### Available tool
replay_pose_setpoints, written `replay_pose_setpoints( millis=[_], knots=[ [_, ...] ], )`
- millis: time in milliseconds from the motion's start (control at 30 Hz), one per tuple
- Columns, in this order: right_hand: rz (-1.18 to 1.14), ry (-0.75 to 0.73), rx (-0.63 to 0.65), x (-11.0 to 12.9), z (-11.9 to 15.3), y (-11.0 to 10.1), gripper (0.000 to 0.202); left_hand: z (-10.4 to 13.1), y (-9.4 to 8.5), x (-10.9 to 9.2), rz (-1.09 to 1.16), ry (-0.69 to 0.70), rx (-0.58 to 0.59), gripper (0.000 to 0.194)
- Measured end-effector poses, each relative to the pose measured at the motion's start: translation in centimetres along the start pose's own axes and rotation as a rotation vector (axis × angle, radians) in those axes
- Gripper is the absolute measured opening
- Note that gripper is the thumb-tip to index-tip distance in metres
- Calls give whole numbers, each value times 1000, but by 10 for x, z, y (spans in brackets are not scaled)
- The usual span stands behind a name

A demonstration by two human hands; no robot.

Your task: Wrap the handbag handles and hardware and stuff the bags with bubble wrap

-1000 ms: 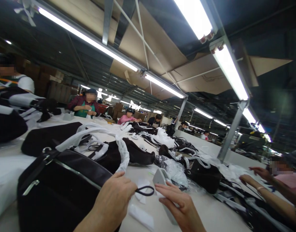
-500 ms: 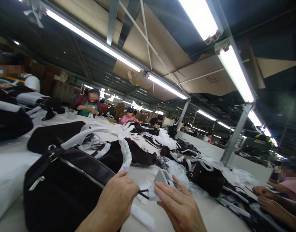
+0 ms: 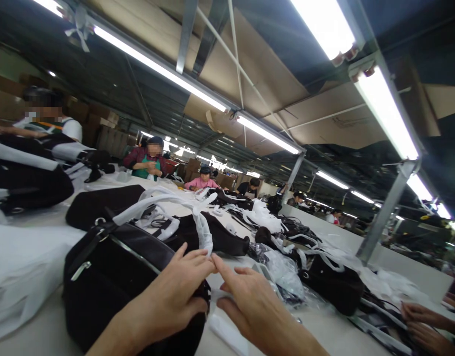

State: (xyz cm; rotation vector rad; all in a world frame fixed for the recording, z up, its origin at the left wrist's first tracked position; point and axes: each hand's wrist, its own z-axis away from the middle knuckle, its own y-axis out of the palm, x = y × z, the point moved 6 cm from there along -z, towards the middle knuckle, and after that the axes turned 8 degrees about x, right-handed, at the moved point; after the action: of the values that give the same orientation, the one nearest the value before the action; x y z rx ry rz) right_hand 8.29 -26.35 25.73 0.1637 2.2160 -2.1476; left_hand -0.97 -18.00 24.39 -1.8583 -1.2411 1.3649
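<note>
A black bag (image 3: 112, 277) with a silver zip pull lies at the lower left, its handle (image 3: 203, 230) wrapped in white material. Over the bag's right end is my left hand (image 3: 175, 287), fingers extended and slightly apart. My right hand (image 3: 250, 301) reaches in from the right, its index fingertip meeting the left hand's fingertips near the base of the wrapped handle. Whether anything small lies between the fingertips is hidden. Behind the right hand, a grey tape dispenser (image 3: 265, 273) is partly visible. A white strip (image 3: 227, 334) lies on the table below the hands.
More black bags (image 3: 322, 284) and clear plastic wrapping (image 3: 283, 272) lie to the right. White sheeting (image 3: 23, 277) covers the left side. Another person's hands (image 3: 422, 321) work at the right edge. People sit across the table, and a metal post (image 3: 386, 212) stands beyond.
My right hand has left the tape dispenser and moved left to meet my left hand. The left hand's fingers have spread from a closed grip. The view has shifted, moving the scene rightward.
</note>
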Motion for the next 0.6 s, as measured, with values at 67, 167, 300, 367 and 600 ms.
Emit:
replay_pose_setpoints(
  millis=[67, 167, 300, 367, 600],
  knots=[
    [27, 22, 41, 6, -4, -4, 76, 7, -6, 11, 54, -22, 73, 62],
    [60, 58, 89, 11, -12, -5, 83, 11, -5, 22, 120, -47, 123, 63],
    [20, 60, 47, 8, -22, -4, 89, 2, 1, 17, 121, -2, 93, 52],
    [-118, 36, 13, 4, -24, -8, 93, -3, 4, 11, 86, 5, 60, 40],
    [-996, 35, 387, -18, -19, 4, 97, -6, 10, 0, -22, -3, 74, 29]
  ],
)
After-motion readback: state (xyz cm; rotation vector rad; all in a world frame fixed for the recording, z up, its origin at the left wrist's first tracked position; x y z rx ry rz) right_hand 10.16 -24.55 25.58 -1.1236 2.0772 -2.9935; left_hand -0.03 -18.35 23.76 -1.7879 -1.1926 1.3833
